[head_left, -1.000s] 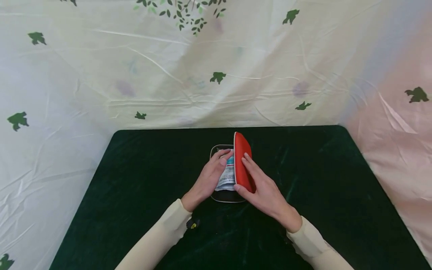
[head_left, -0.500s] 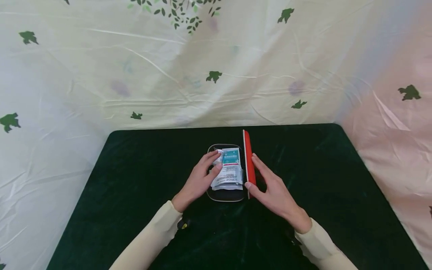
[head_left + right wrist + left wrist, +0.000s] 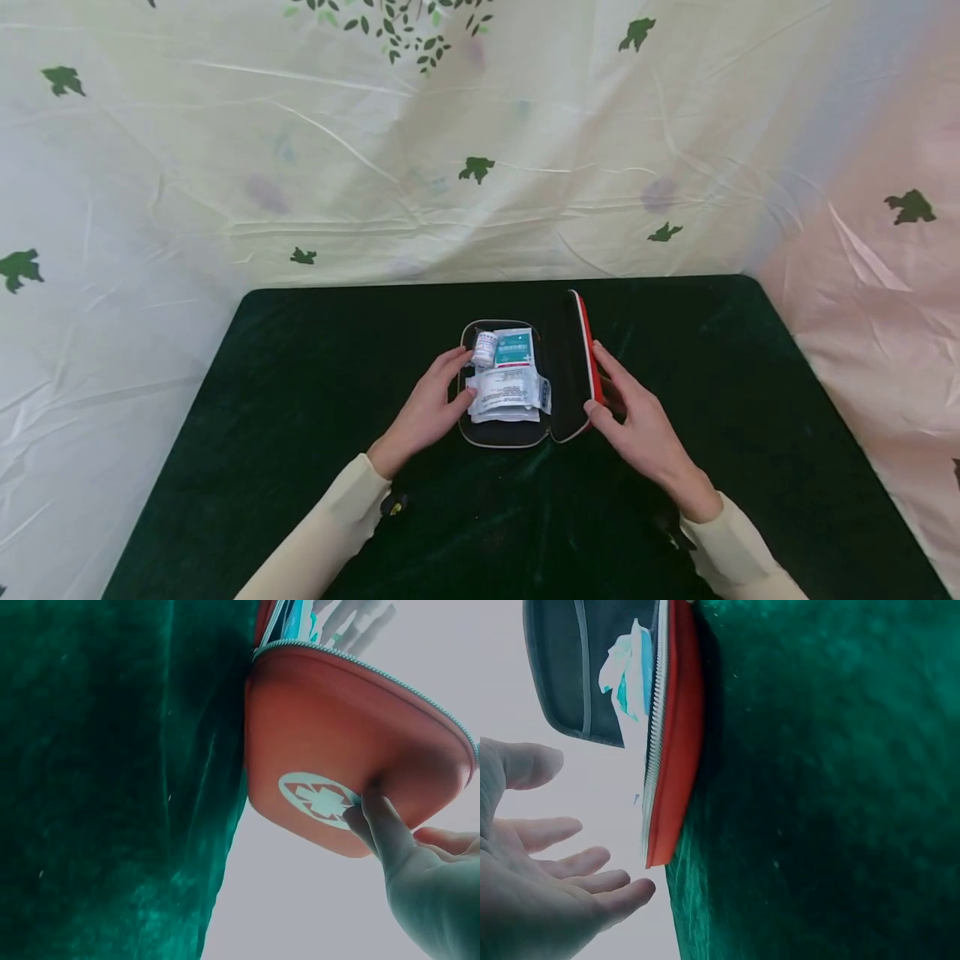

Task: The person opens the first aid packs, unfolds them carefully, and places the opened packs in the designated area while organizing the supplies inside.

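A red zip case (image 3: 596, 371) with a black lining lies unfolded on the table, its lid tilted up on the right side. In the right wrist view the lid's outside (image 3: 337, 727) bears a white oval with a cross emblem. Inside the case's left half are a small white bottle (image 3: 485, 348), a teal-and-white packet (image 3: 513, 346) and white printed packets (image 3: 506, 390). My left hand (image 3: 426, 408) is at the left rim, fingers extended, holding nothing. My right hand (image 3: 641, 425) touches the lid's outer side with its fingers, its thumb by the near edge.
A dark green velvet cloth (image 3: 337, 400) covers the table. Pale curtains (image 3: 360, 167) with green bird and leaf prints hang behind and on both sides.
The lid has swung from over the case out to the right, with my right hand following it. My left hand has drawn back leftward, uncovering the bottle and packets.
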A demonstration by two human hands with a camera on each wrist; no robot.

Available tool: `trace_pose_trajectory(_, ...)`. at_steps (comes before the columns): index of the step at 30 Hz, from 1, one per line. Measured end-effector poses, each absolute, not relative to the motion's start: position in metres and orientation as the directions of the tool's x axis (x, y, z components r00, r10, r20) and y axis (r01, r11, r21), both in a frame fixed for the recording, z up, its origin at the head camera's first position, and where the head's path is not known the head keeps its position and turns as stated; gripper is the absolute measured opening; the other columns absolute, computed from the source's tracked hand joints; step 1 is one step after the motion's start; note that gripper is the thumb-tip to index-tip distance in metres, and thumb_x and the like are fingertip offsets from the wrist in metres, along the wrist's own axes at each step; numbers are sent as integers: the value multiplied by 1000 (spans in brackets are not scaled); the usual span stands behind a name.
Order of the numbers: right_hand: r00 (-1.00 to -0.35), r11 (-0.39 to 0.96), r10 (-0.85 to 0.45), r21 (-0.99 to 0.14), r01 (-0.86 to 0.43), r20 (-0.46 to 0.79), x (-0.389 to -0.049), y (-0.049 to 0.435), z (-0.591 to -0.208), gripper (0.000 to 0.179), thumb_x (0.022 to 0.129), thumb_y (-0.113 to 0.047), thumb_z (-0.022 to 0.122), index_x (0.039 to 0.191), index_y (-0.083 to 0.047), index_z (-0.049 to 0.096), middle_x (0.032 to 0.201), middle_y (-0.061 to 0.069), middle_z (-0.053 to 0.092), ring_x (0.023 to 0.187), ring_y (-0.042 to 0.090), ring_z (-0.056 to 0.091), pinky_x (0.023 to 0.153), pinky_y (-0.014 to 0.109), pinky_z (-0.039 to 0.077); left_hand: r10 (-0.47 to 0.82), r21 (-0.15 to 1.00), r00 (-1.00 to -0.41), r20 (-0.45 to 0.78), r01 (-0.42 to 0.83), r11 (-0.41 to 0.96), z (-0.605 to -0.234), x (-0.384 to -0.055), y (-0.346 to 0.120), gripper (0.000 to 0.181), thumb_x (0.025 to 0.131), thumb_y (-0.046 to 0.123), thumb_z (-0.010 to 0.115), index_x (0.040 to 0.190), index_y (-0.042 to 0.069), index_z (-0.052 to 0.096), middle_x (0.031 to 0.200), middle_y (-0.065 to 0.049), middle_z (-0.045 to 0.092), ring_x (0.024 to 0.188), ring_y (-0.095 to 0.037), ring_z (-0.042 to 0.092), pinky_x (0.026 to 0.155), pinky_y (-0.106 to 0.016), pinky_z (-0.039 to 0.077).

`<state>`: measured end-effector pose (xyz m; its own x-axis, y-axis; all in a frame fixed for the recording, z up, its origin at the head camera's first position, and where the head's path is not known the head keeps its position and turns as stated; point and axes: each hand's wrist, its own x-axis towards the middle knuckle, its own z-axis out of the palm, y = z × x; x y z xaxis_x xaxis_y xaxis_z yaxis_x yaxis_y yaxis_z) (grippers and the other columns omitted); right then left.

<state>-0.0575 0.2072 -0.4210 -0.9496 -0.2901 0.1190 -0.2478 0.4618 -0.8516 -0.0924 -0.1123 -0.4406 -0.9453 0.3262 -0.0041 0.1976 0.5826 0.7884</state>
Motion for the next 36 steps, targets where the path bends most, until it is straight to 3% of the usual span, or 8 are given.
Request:
trace_pose_trajectory(7, -959, 466, -262, -856, -221, 105, -58, 219, -423, 74, 104, -10, 57, 167, -24, 20, 169, 13, 26, 138, 44, 50, 102, 56, 50, 330, 725, -940, -90, 166, 669, -445, -95, -117, 72, 100, 31, 69, 160, 7, 37, 169, -14, 26, 151, -36, 33, 118, -56, 35)
trace_pose_trajectory(16, -973, 467, -229, -879, -99, -12, -61, 236, -424, 67, 109, -27, 53, 167, -23, 19, 163, 24, 33, 137, 49, 49, 101, 67, 48, 340, 652, -921, -192, 140, 745, -449, -99, -121, 91, 95, 50, 70, 165, 13, 26, 172, -10, 17, 155, -33, 24, 122, -54, 28)
trace_pose_trajectory(30, -962, 500, -260, -864, -56, -88, -77, 265, -431, 66, 111, -26, 51, 165, -8, 20, 165, 28, 26, 131, 48, 55, 103, 64, 47, 390, 621, -885, -254, 160, 768, -455, -103, -131, 103, 86, 55, 80, 164, 14, 27, 168, -13, 31, 153, -34, 30, 122, -54, 28)
trace_pose_trajectory(33, -957, 524, -275, -849, -70, -91, -81, 272, -436, 64, 111, -24, 50, 165, -7, 21, 164, 29, 28, 130, 47, 56, 103, 62, 48, 397, 616, -879, -263, 163, 770, -456, -103, -132, 105, 84, 55, 81, 165, 15, 27, 167, -14, 31, 154, -35, 28, 122, -55, 27)
trace_pose_trajectory(36, -953, 533, -290, -842, -82, -90, -84, 280, -442, 61, 111, -21, 50, 164, -5, 24, 163, 29, 31, 128, 45, 58, 102, 37, 52, 401, 616, -877, -264, 167, 770, -456, -103, -133, 107, 83, 54, 83, 165, 15, 27, 167, -15, 31, 154, -36, 26, 122, -55, 27)
